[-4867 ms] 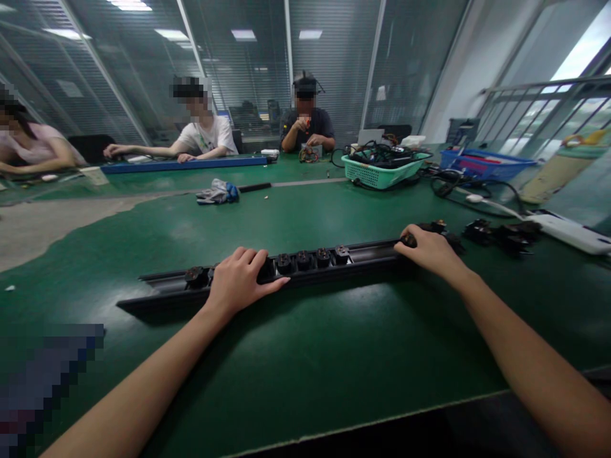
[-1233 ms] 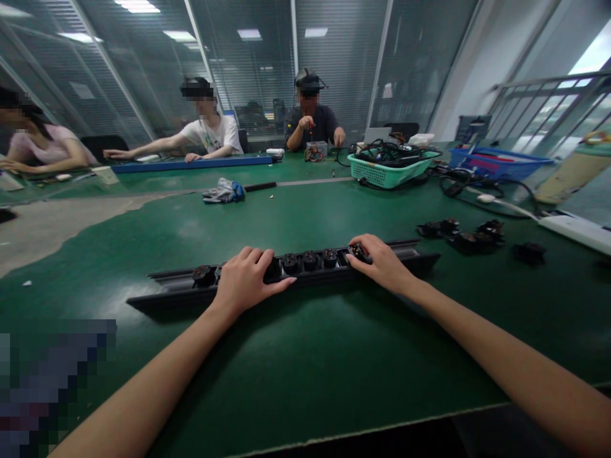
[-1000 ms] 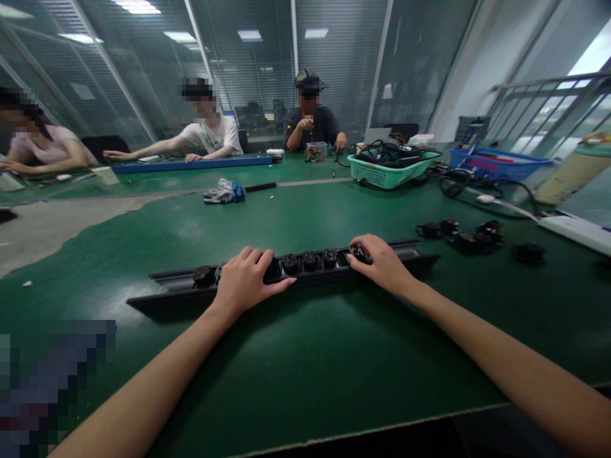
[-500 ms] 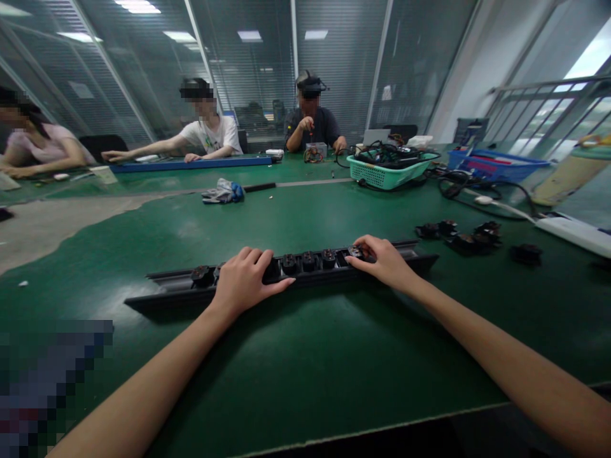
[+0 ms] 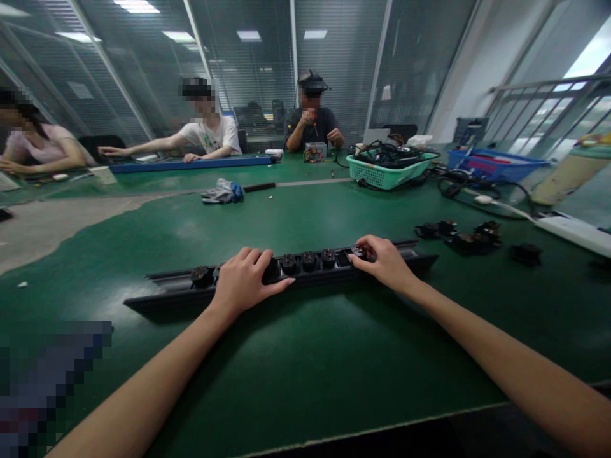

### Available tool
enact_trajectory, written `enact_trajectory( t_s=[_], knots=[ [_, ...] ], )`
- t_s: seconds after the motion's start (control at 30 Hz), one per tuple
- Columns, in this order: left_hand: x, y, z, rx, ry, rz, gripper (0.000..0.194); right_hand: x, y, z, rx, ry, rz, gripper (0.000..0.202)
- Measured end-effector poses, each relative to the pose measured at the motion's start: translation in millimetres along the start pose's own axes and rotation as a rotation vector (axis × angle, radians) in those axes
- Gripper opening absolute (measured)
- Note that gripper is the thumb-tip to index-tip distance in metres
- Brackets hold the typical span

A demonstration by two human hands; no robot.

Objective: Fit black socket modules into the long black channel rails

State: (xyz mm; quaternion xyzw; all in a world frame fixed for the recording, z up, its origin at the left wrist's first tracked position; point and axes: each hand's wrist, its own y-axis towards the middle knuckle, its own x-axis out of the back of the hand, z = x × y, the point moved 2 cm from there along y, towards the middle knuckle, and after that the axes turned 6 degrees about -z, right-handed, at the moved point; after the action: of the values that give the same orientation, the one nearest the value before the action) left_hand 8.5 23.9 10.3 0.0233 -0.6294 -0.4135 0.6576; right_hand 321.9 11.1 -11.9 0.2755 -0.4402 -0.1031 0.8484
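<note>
A long black channel (image 5: 315, 277), shaped like an empty power-strip housing, lies crosswise on the green table. Several round black socket modules (image 5: 308, 260) sit in a row inside it. My left hand (image 5: 243, 280) grips the channel left of its middle, thumb along the near wall and fingers over the far side, hiding part of the row. Toward the right end, my right hand (image 5: 382, 259) pinches one black socket module (image 5: 359, 252) between thumb and fingers, at the channel's opening. Whether that module is fully seated, I cannot tell.
Loose black modules (image 5: 470, 240) lie to the right. Beyond them are a white power strip (image 5: 575, 232), cables, a green basket (image 5: 389, 173) and a blue basket (image 5: 501, 164). A grey-blue glove (image 5: 223, 192) lies farther back. Several people sit across the table.
The module in my right hand has shifted slightly to the right along the channel. My left hand has stayed put. Across the table, a person's hands have moved.
</note>
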Motion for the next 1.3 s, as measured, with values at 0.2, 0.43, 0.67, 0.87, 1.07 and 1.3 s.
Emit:
enact_trajectory(
  t_s=[0.2,0.43,0.67,0.87,1.07,1.3],
  knots=[
    [0.1,0.0,0.0,-0.004,-0.008,-0.006,0.066,2.4,0.0,0.1,0.039,-0.043,0.003,0.025],
    [0.2,0.4,-0.6,-0.014,0.011,0.000,0.067,12.7,1.9,-5.5,0.147,-0.057,0.064,0.032],
    [0.4,0.3,0.2,-0.005,0.009,0.008,0.065,11.0,0.7,-6.1,0.116,-0.016,0.058,0.030],
    [1.1,0.9,-1.0,-0.009,0.010,0.015,0.067,10.9,-0.4,-3.7,0.122,-0.048,0.014,0.026],
    [0.9,0.7,-0.5,-0.007,0.014,0.011,0.066,11.4,-1.1,-0.6,0.135,-0.151,0.003,0.025],
    [0.8,0.2,-0.2,-0.003,0.009,0.015,0.066,9.2,-1.5,-1.4,0.135,-0.227,-0.007,0.023]
  ],
)
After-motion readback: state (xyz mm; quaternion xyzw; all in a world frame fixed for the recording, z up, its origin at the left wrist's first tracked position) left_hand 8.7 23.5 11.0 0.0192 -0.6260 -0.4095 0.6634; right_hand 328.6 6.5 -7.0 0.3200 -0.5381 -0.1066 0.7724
